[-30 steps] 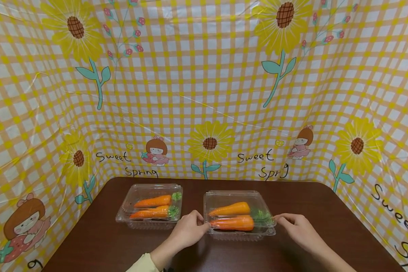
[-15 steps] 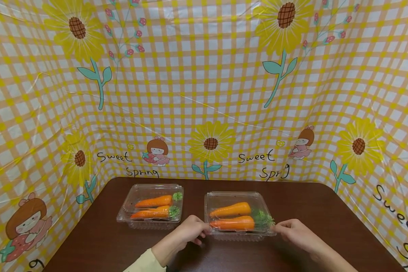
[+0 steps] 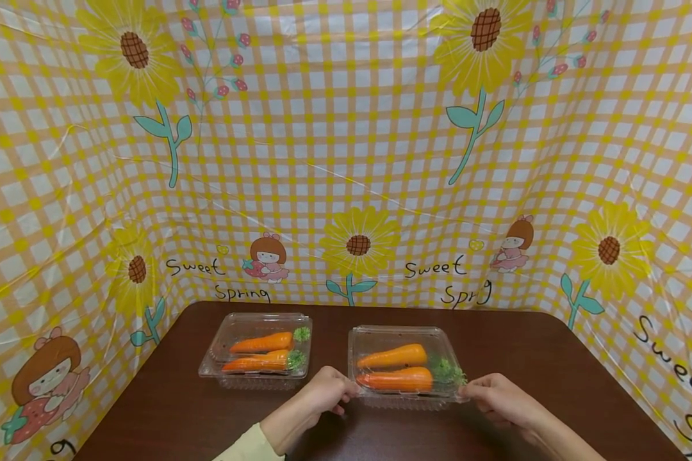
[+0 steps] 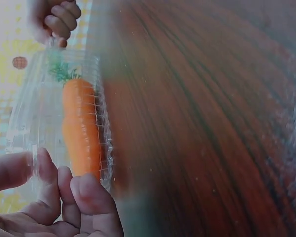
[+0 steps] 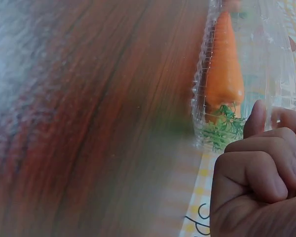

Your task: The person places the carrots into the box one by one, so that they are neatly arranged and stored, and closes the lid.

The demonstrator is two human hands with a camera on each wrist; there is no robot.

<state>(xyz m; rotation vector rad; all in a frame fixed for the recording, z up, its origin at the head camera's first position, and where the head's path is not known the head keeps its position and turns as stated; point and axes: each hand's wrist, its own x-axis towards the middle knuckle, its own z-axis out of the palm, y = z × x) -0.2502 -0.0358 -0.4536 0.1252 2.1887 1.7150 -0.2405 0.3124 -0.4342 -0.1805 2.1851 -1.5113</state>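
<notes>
Two orange carrots (image 3: 398,379) with green tops lie inside a clear plastic clamshell box (image 3: 438,337), whose lid is down. At the box's front left corner my left hand (image 3: 325,392) pinches the rim; in the left wrist view its thumb and index finger (image 4: 46,170) meet on the clear edge. My right hand (image 3: 500,398) pinches the rim at the front right corner, beside the green tops. Its other fingers (image 5: 259,168) are curled in the right wrist view.
Left of my left hand, a second lidded clear box (image 3: 214,358) holds two more carrots (image 3: 259,363). Both boxes are on a dark brown table (image 3: 530,349). A checked sunflower cloth (image 3: 346,173) surrounds the table at the back and sides.
My left hand has turned slightly, and its lower fingers now show below the rim. My right hand has moved slightly down and left along the corner. The boxes have hardly moved.
</notes>
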